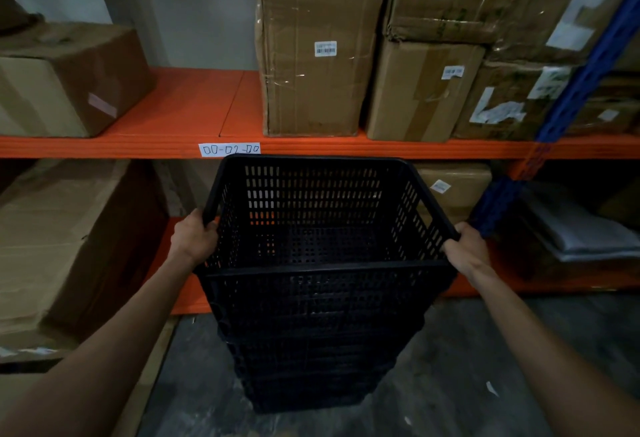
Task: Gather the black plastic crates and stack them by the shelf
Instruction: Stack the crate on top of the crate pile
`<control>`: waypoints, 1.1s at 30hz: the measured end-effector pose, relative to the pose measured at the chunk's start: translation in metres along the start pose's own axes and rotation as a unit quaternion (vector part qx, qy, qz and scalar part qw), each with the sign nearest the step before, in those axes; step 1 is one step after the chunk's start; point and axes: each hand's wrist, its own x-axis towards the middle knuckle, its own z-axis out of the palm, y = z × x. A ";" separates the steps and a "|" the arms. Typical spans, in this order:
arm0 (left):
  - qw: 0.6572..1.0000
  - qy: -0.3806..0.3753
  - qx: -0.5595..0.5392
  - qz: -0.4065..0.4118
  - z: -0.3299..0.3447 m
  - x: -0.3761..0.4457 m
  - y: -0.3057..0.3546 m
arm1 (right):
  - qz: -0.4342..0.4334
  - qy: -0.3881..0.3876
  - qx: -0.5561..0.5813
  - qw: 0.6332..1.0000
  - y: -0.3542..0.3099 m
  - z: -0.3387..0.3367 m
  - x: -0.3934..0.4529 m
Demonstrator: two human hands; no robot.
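Note:
A tall stack of black perforated plastic crates (311,326) stands on the concrete floor right in front of the orange shelf (194,109). The top crate (311,201) is nested in the stack with its open mouth facing me. My left hand (194,237) grips the top crate's left rim near the front corner. My right hand (467,251) grips its right rim near the front corner. Both arms reach in from the bottom corners of the view. The stack's base is dark and its lowest crates are hard to tell apart.
Cardboard boxes (311,56) fill the upper shelf on the right, and one box (65,80) sits at the left. A large box (69,242) stands on the lower level at left. A blue upright post (568,104) rises at right. Grey floor (450,367) surrounds the stack.

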 end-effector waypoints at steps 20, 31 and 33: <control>0.991 -0.007 0.135 -0.016 0.000 -0.023 0.015 | 0.058 -0.006 -0.050 0.997 0.000 0.004 -0.006; 0.981 -0.038 0.191 -0.015 0.002 -0.025 0.015 | -0.047 0.012 -0.195 0.980 0.010 0.013 0.003; 0.975 -0.048 0.216 -0.019 0.003 -0.022 0.018 | -0.056 -0.002 -0.199 0.978 0.012 0.014 0.010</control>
